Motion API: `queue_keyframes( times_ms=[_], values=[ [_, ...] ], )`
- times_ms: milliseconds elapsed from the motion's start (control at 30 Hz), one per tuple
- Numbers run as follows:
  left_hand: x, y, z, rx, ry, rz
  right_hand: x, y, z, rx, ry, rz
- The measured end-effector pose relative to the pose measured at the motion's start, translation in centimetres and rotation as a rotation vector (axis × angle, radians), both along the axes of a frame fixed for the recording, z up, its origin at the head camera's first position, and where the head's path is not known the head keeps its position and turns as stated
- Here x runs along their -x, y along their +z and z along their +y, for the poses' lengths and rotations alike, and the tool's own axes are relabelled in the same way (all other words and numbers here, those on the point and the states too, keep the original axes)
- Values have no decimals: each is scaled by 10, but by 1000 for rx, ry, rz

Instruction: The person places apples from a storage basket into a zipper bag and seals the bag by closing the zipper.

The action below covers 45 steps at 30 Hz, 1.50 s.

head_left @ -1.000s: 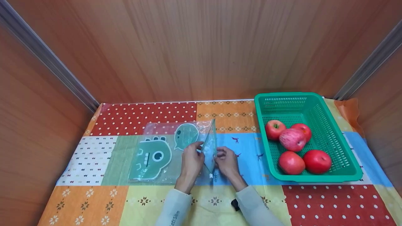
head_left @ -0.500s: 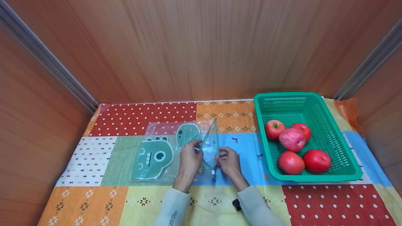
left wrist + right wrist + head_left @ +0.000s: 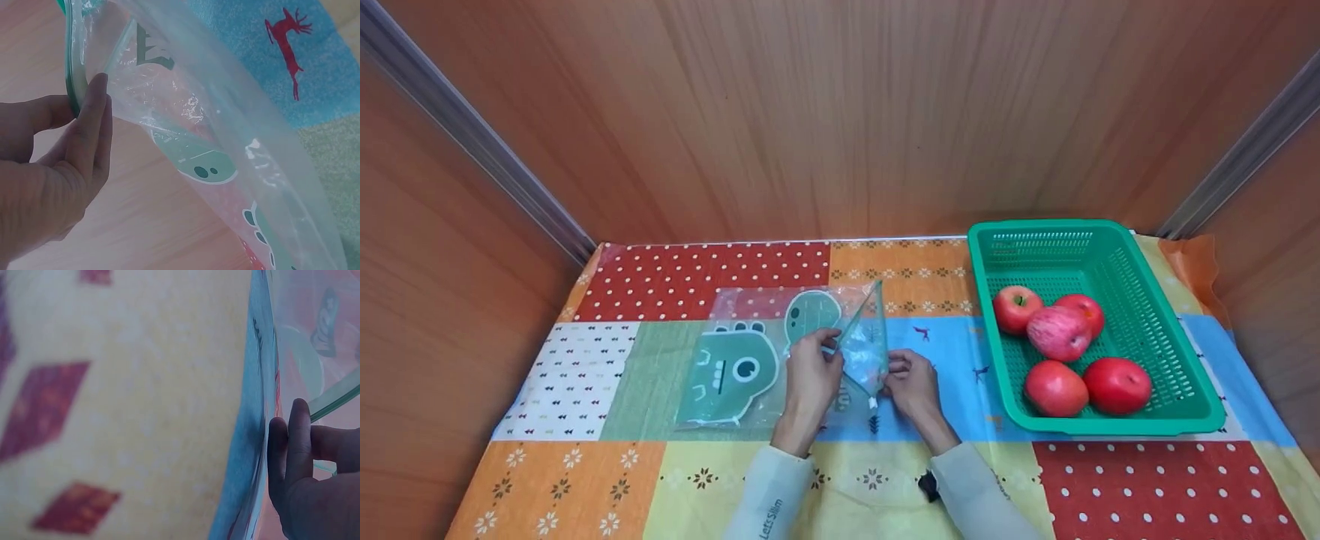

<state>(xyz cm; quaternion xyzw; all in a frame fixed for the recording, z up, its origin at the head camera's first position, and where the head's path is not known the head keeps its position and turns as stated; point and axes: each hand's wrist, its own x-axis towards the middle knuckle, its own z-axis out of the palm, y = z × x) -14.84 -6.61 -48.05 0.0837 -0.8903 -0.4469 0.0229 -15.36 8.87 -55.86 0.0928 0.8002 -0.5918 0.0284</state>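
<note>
A clear zip bag (image 3: 739,375) printed with a green one-eyed dinosaur lies on the patchwork cloth, its mouth spread apart on the right side. My left hand (image 3: 812,379) pinches one edge of that mouth between thumb and fingers; the left wrist view shows the green zip strip (image 3: 71,62) in this grip. At the opposite edge, my right hand (image 3: 913,384) pinches the other green strip (image 3: 337,398). A small white zip slider (image 3: 873,403) sits at the near corner of the mouth. Nothing but clear film and print shows in the bag.
To the right stands a green basket (image 3: 1174,330) holding several red apples (image 3: 1058,334). Patterned cloth (image 3: 705,277) covers the table. Wooden panels (image 3: 840,120) rise behind it and at both sides. A small black object (image 3: 928,487) is by the right sleeve.
The bag has shifted slightly right and its mouth has widened. My right hand has edged to the right and my left hand slightly left, both still pinching the edges.
</note>
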Motion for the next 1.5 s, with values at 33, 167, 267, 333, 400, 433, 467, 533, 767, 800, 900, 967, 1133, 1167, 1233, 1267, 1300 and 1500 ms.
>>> queue_keyframes(
  times_ms=[33,167,267,333,400,433,467,533,767,800,900,967,1133,1167,1233,1267,1300,1500],
  values=[
    [0,0,0,2,1,0,0,0,0,5,0,-4],
    [-1,-1,-1,20,4,10,0,0,2,15,1,-12],
    [0,-2,-1,28,7,19,0,1,3,15,0,-16],
    [0,-2,-1,28,4,24,0,1,4,11,-2,-19],
    [1,-2,-1,13,-1,25,0,1,5,8,-5,-23],
    [1,-2,-1,5,-3,26,0,1,5,8,-6,-26],
    [1,-2,-1,3,-3,27,0,1,5,9,-8,-28],
    [1,-2,-1,-14,0,27,0,1,6,11,-12,-28],
    [1,-3,-1,-88,30,48,0,3,7,23,-31,-37],
    [1,-3,-1,-92,34,55,0,3,7,19,-30,-35],
    [1,-3,-1,-124,55,55,1,4,8,11,-30,-34],
    [1,-3,-2,-143,65,58,1,4,9,14,-32,-37],
    [0,-3,-2,-166,80,74,1,2,11,29,-30,-40],
    [0,-3,-3,-164,80,76,1,2,12,32,-29,-38],
    [0,-3,-3,-163,88,72,1,1,12,38,-28,-35],
    [0,-3,-3,-162,90,72,0,1,12,42,-28,-37],
    [0,-3,-3,-162,91,72,0,1,12,47,-28,-37],
    [-2,-4,-1,-164,87,69,-1,2,13,80,-34,-49]
  ],
)
